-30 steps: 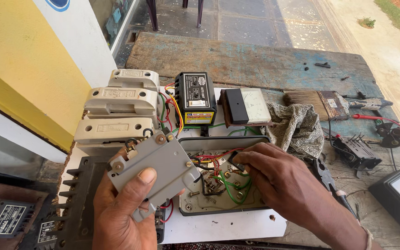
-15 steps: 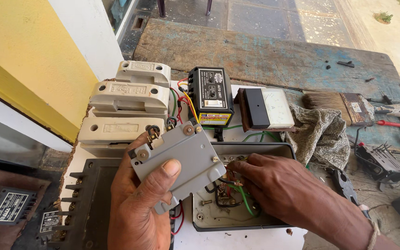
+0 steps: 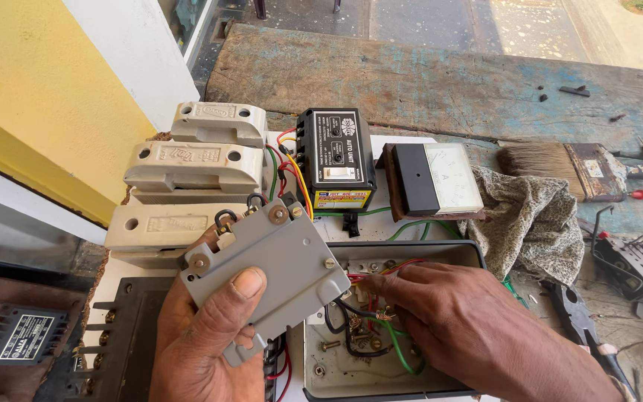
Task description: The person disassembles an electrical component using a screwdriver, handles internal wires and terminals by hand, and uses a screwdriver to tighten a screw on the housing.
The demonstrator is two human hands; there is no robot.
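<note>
A person's left hand (image 3: 206, 339) grips a flat grey cover plate (image 3: 266, 272), thumb pressed across its face and fingers curled behind it, holding it tilted above the near edge of a workbench. Just to its right, the right hand (image 3: 459, 320) reaches into an open grey box (image 3: 411, 253), its fingertips (image 3: 370, 286) pinched together among red, black and green wires (image 3: 377, 327); whether they actually clasp a wire cannot be told. The plate's lower right corner overlaps the box's left rim. At the bottom left lies a dark block with screw terminals (image 3: 117, 342), and beside it, lower down, a black unit with a label (image 3: 16, 335). Behind the plate three cream fuse holders (image 3: 191, 171) sit stacked in a row running away from the viewer, next to a yellow wall (image 3: 31, 97). A black control unit with a yellow strip (image 3: 334, 158) stands behind the box, coloured wires looping from its left side. To its right rests a panel meter with a white dial (image 3: 437, 179), and a crumpled patterned cloth (image 3: 530, 219) lies touching it. Pliers (image 3: 578, 320) and a black ribbed part (image 3: 634, 264) lie at the right edge. Farther back a wide paintbrush (image 3: 560, 167) rests on the worn blue-stained wooden bench (image 3: 440, 82).
</note>
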